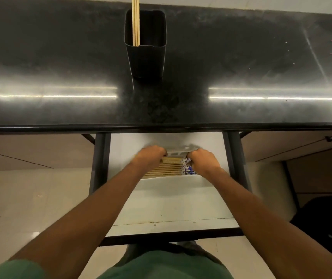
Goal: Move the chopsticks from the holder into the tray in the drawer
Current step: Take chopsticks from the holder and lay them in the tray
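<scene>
A: While the flat row of pale wooden chopsticks with blue-patterned ends is being settled in the white slotted tray, how is it being held?

B: Its plain ends are being clasped by the curled left hand at nine o'clock, and its patterned ends by the curled right hand at three o'clock. The fingertips are being hidden by the knuckles. The long axis is being aligned along the nine-to-three line, across the open white drawer.

A: And what is being left for the coming move?

B: A few plain wooden sticks are being propped upright in the tall black rectangular holder, toward its eleven o'clock corner. That holder is being carried by the glossy black stone countertop, at twelve o'clock from the tray and well apart from it. The left hand is probably being placed slightly nearer. A forward reach is likely being called for, then a quarter-turn, so that the sticks are being laid parallel to the row.
</scene>
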